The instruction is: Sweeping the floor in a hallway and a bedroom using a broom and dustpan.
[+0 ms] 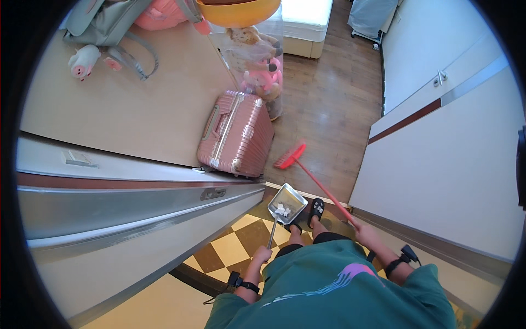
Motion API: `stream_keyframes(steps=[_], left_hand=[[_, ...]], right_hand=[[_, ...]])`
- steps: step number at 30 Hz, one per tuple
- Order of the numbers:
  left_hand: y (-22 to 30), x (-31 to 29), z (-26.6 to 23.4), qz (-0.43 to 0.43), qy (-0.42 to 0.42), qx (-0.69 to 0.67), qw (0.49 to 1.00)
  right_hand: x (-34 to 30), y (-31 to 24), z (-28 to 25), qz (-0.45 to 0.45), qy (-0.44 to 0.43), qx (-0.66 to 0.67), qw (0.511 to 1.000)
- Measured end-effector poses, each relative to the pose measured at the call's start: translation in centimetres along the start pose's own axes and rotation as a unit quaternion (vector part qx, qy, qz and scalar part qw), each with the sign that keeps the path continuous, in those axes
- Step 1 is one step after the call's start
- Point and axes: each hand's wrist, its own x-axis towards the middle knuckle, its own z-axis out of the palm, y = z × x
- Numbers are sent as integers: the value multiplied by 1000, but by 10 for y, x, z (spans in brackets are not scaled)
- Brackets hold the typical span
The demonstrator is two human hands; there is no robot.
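My left hand (262, 254) is closed round the grey handle of a dustpan (296, 201). The pan lies at the doorway threshold, close to my feet, with white scraps (282, 210) and some greyish dirt in it. My right hand (366, 232) grips the red handle of a broom (323, 187). The broom's red head (293, 154) is out past the threshold on the wood floor, apart from the pan, its bristles pointing left toward the suitcase.
A pink ribbed suitcase (238, 134) stands left of the broom. Behind it is a clear bin (257, 60) of stuffed toys. An open door (137, 219) flanks my left, and a white door (438, 159) my right. A bed base (304, 33) stands farther off.
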Motion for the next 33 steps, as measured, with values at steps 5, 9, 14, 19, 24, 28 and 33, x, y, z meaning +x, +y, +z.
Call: stream_keyframes(steps=[5,9,14,19,24,28,33], left_hand=[[6,-19,9,9,10,30,999],[3,-30,5,13,2,32,999],[6,-28,-3,16,-11,-2,1000],[14,-19,-8,6,-6,-12,1000],[32,-8,-12,30,0,32,999],[61,7,-11,18,-5,38,999],[105,33,-17,74,10,96,993]], right_hand=[[86,-65,14,-48,-21,-38,998],[101,-59,20,-38,-18,-81,996],[65,-9,1,11,-21,-100,995],[13,25,-16,72,-26,-85,993],[-21,29,-32,92,17,10,996],[22,12,-27,119,8,15,993],[62,26,6,145,12,44,988]])
